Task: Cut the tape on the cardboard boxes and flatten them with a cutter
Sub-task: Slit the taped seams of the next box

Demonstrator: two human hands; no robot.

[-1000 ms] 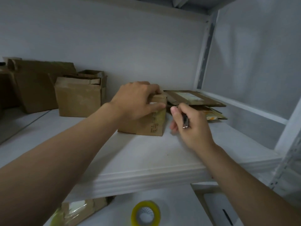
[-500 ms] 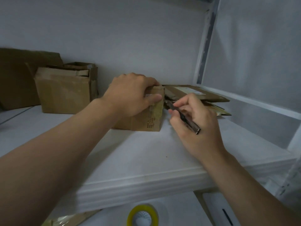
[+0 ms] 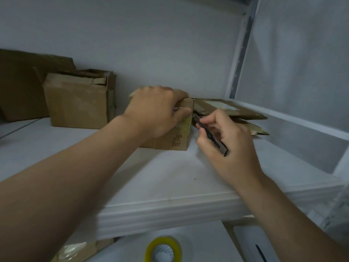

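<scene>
Cutter tip now reaches small box edge, right hand gripping it; left hand clamps box top. Flattened cardboard behind; standing boxes remain.

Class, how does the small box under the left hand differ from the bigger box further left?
The small box is gripped by the left hand, cutter at its edge; the bigger box stands untouched. The small box shows glossy tape; the bigger box's flaps hang loose. Both are brown cardboard.

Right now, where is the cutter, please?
The cutter is in the right hand, right of centre in the head view, tip beside the small box.
</scene>
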